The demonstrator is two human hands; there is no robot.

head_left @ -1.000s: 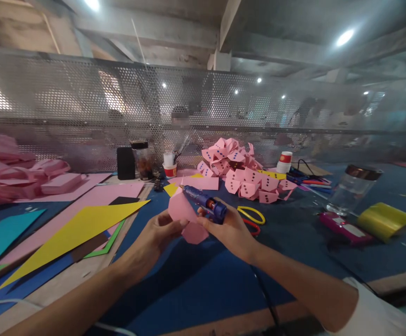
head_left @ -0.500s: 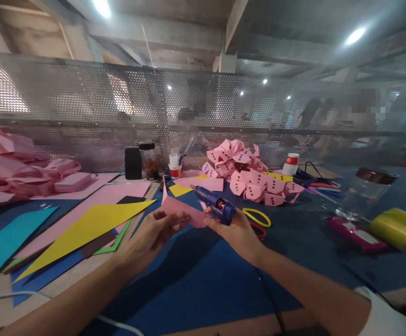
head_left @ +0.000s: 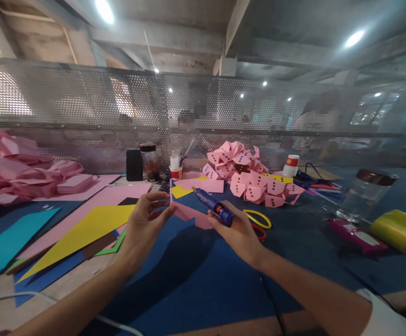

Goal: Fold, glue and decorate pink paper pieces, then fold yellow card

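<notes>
In front of me, above the blue table mat (head_left: pixel 185 280), a folded pink paper strip (head_left: pixel 189 213) hangs between my hands. My left hand (head_left: pixel 150 219) pinches its upright left end between thumb and fingers. A blue glue gun (head_left: pixel 214 205) lies in my right hand (head_left: pixel 240 235), its nozzle pointing up and left over the strip. The right thumb and fingertips are also at the strip's right end. A dark cord runs down from below my right hand. Just right of that hand are yellow and red scissor-like handles (head_left: pixel 258 218), partly hidden.
Dotted pink folded papers (head_left: pixel 255 184) are heaped behind my hands. At left lie more pink paper (head_left: pixel 17 163), a yellow sheet (head_left: pixel 80 228) and a teal sheet (head_left: pixel 17 242). To the right stand a clear jar (head_left: pixel 364 196), a magenta object (head_left: pixel 357 234) and a yellow roll (head_left: pixel 399 228). A perforated metal screen (head_left: pixel 94 107) crosses behind.
My left hand has shifted from the middle of the pink strip to its upright left end. The strip's folds show more now. The right hand and glue gun have barely moved.
</notes>
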